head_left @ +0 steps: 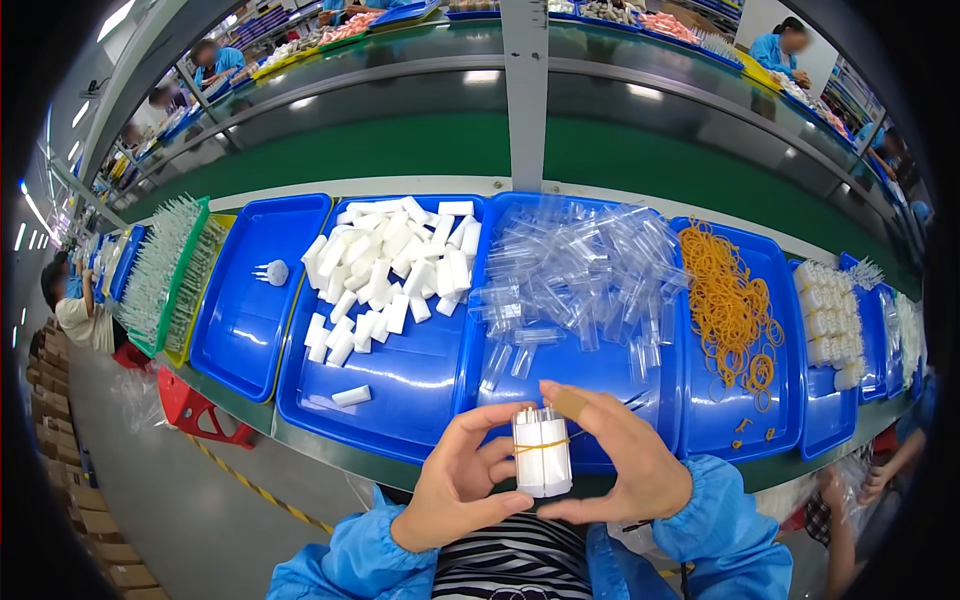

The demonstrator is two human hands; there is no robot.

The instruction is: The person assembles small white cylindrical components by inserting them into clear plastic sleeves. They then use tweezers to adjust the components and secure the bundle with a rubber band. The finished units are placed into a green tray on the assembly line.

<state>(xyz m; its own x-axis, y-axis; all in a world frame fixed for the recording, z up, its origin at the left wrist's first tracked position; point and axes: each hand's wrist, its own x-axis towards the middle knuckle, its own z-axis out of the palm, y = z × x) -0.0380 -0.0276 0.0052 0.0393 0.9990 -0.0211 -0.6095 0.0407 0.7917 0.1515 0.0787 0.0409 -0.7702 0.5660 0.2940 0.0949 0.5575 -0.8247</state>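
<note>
One banded white bundle (543, 468) is held btwn both hands, low before the striped top (510, 562); its long axis is pointed roughly away from the body, w/ thin stubs (528, 413) at the far end (exact tilt can't be judged). Neither hand is nearer. Its L side is pinched by the L hand (465, 482), thumb laid low by the base, index bent up toward the stubs. Its R side is framed by the R hand (632, 452), fingers arched, thumb set by the base, a tan plaster (570, 403) worn on one finger; whether it's pressed there or just spread round can't be told. Just beyond, clear plastic sleeves (575, 265) are heaped in a blue tray (600, 380); white blocks (385, 255) are piled to its L, loose rubber bands (725, 300) to its R. Farther off, past a green surface (400, 150), co-workers (778, 52) in blue are seen.
</note>
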